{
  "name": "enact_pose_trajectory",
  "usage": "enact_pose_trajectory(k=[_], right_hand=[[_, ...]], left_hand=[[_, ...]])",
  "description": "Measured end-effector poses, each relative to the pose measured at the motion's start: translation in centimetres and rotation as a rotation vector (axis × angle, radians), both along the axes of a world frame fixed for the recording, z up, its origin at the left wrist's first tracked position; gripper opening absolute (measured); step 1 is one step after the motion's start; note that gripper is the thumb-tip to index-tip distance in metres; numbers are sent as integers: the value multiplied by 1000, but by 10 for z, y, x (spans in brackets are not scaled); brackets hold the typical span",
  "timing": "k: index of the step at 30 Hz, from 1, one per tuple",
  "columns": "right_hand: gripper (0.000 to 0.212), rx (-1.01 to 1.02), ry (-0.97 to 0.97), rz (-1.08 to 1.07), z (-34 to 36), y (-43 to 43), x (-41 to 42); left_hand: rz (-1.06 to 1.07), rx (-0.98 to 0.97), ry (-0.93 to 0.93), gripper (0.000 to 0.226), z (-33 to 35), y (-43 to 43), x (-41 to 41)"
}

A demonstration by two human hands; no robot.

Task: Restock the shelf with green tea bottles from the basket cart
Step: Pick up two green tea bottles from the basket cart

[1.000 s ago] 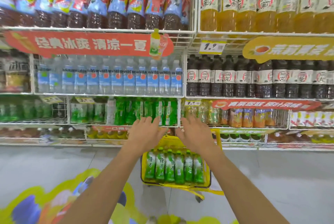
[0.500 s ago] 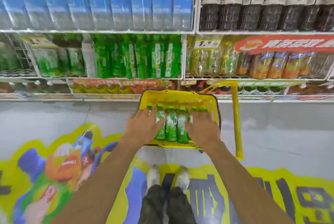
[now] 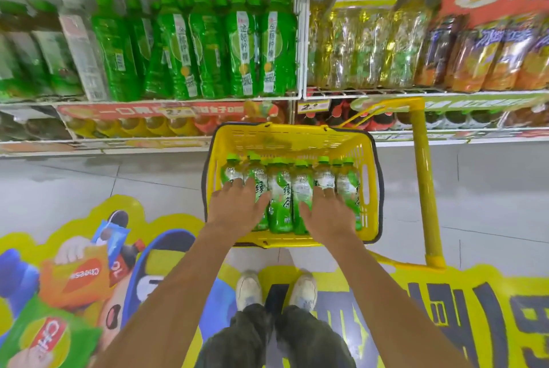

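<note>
Restocking barely begun, I judge: my left hand [image 3: 237, 208] and right hand [image 3: 325, 214] lie spread, gripping nothing, on the green tea bottles [image 3: 280, 204] filling the near basket [image 3: 285, 141], none lifted toward the far shelf [image 3: 178, 99].

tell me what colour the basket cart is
The basket cart is bright yellow with a dark rim; the head view shows it best.
</note>
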State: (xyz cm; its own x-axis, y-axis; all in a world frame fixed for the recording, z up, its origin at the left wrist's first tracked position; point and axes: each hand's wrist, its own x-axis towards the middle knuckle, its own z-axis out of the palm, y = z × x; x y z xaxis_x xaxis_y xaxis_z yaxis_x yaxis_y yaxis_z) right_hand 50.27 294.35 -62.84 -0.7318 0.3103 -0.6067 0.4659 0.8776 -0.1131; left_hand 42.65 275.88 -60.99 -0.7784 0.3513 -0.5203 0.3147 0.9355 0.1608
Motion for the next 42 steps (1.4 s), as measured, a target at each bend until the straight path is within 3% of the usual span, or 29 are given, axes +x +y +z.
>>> enact_pose_trajectory(k=[7, 15, 25, 34, 42], right_hand=[[57, -27, 54, -100, -90, -1, -10], [78, -44, 170, -268, -135, -14, -10], [46, -116, 245, -363, -135, -11, -14], [53, -190, 322, -427, -87, -7, -6], [76, -293, 471, -422, 56, -19, -2]], left_hand=[[199, 79, -70, 64, -84, 14, -6], [409, 74, 68, 79, -117, 37, 1], [538, 127, 139, 64, -128, 41, 0], [602, 418, 53, 62, -86, 22, -9], [659, 659, -37, 56, 73, 15, -4]])
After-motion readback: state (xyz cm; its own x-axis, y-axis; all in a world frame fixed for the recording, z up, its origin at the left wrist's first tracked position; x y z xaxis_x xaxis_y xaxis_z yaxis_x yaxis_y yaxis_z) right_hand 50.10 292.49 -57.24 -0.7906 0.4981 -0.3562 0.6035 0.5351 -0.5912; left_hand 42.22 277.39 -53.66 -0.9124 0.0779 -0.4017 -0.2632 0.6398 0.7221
